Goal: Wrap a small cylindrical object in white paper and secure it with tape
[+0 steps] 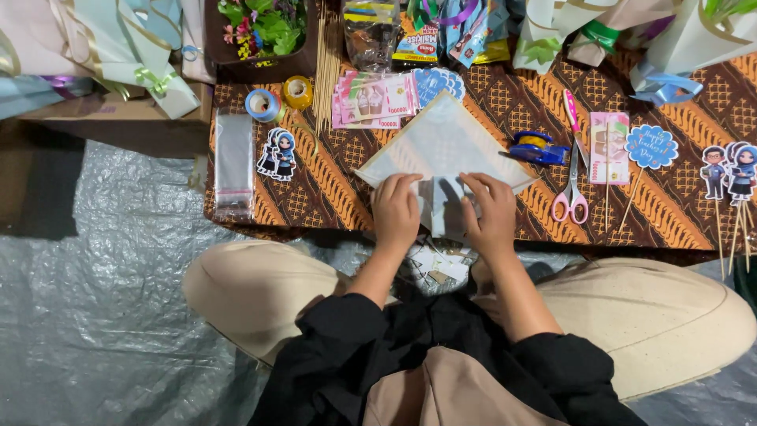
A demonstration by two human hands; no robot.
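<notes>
Far left of the tabletop (678, 213), which is covered in a brown-and-orange patterned cloth: a flat stack of clear plastic sleeves (234, 164) lying lengthwise near the edge. Just right of it, a cartoon figure cutout (277, 153) in blue and black. Above that, a roll of blue tape (262, 104) and a roll of yellow tape (297, 91) side by side, close together. Next, a bundle of thin wooden skewers (326, 67) running up and down, then a fan of pink banknotes (371, 101) with a blue scalloped paper tag (436, 82) at its right end. Centre: a sheet of pale translucent wrapping paper (441, 146), set cornerwise, its lower part folded toward the near edge. Left hand (396, 211) lies palm down on the lower left of the fold, fingers curled and pressing the paper flat. Right hand (491, 213) does the same on the lower right, thumb toward the centre; the two hands are near each other but apart, with a strip of paper between. Neither hand pinches or lifts anything. Right of the sheet: a blue tape dispenser (535, 147), pink-handled scissors (572, 188), another pink note (609, 147), a blue round topper on a stick (650, 147), and two more figure cutouts (729, 170) at the far right.
</notes>
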